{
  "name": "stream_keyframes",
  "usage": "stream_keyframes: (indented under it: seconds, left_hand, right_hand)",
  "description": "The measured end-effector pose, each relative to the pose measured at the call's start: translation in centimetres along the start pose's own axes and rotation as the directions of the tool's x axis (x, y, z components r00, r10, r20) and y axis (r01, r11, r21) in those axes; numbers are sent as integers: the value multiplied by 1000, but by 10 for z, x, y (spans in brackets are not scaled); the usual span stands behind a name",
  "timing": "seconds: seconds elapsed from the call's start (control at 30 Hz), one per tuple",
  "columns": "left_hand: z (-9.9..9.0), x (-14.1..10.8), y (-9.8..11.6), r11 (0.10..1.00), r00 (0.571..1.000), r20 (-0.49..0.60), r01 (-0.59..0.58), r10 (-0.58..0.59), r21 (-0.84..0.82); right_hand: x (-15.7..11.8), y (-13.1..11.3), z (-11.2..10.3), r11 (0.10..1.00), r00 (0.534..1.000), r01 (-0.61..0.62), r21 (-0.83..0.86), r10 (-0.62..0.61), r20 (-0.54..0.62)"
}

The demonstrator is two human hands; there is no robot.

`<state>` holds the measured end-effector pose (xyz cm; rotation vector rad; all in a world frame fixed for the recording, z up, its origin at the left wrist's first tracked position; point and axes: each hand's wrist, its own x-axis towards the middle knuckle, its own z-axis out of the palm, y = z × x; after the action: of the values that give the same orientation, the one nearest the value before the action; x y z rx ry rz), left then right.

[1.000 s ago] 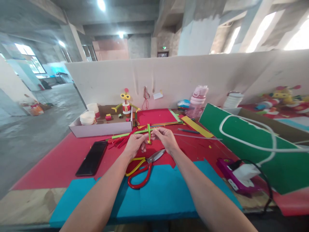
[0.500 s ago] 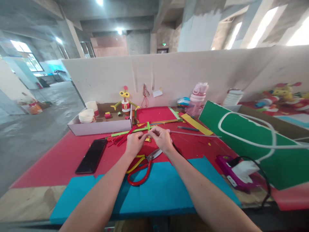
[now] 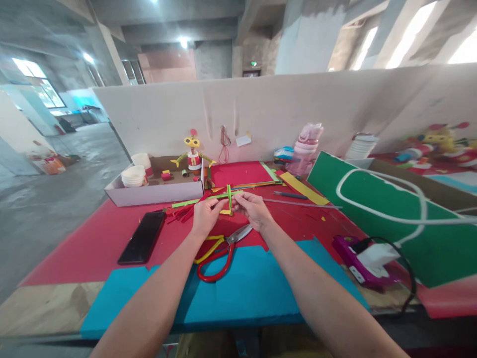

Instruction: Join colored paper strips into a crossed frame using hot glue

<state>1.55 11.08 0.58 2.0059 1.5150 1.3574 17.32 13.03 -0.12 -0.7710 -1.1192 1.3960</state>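
Observation:
Over the red tabletop, my left hand (image 3: pixel 204 217) and my right hand (image 3: pixel 255 209) face each other with thumbs and fingers pinched. Between their fingertips stands a narrow green paper strip (image 3: pixel 229 198), upright, with a yellow paper end (image 3: pixel 225 212) at its bottom. Part of the strip is hidden by the fingers. Just below the hands lie scissors (image 3: pixel 220 266) with one red and one yellow handle, blades pointing up and right. Behind the left hand are red paper strips (image 3: pixel 182 214) and a long light green strip (image 3: pixel 184 204).
A black phone (image 3: pixel 142 238) lies at left, near a white box (image 3: pixel 156 194) holding cups and a small yellow figure (image 3: pixel 193 156). Blue sheets (image 3: pixel 242 293) cover the front edge. At right are a green board (image 3: pixel 372 219), white cable and purple power strip (image 3: pixel 363 266).
My hands have moved slightly apart, the right one a little rightward, so more of the green strip shows between them. The scissors and phone stay in place.

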Motion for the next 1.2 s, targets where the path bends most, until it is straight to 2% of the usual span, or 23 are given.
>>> stream_keyframes:
  seconds: [0.1,0.2,0.27,0.37,0.43,0.6,0.73,0.83,0.97,1.07,1.2]
  left_hand:
    - [1,0,-1,1000,1000,14,4,-4,-28]
    - [2,0,-2,999,999,35,-5,6,-37]
    - [3,0,-3,999,999,45,-9,11,-46]
    - [3,1,-5,998,998,59,-7,10,-57]
    - [3,2,-7,999,997,71,-8,12,-50]
    - [5,2,-12,997,994,112,26,-18,-71]
    - [5,2,-13,987,988,147,69,-47,-144]
    - [2,3,-11,994,991,133,22,-7,-108]
    - [-3,4,-10,998,992,109,-63,60,26]
    - [-5,5,-12,986,988,116,-120,106,115]
    - [-7,6,-17,960,962,181,-231,202,156]
  right_hand:
    - [2,-1,-1,961,983,159,-228,-176,-54]
    - [3,-3,-4,847,940,317,-427,-342,19]
    - [2,-5,-5,814,934,341,-470,-351,70]
    - [0,-8,-3,814,937,337,-473,-340,83]
    - [-2,-10,-1,787,918,387,-480,-376,124]
    - [-5,-15,2,592,844,529,-608,-444,302]
    - [-8,-17,3,499,800,578,-646,-501,329]
    - [-10,-17,4,502,810,555,-663,-506,295]
    - [-10,-17,4,510,829,526,-680,-488,275]
    - [-9,-17,1,486,830,536,-691,-452,326]
    - [-7,-17,-5,478,834,552,-684,-341,434]
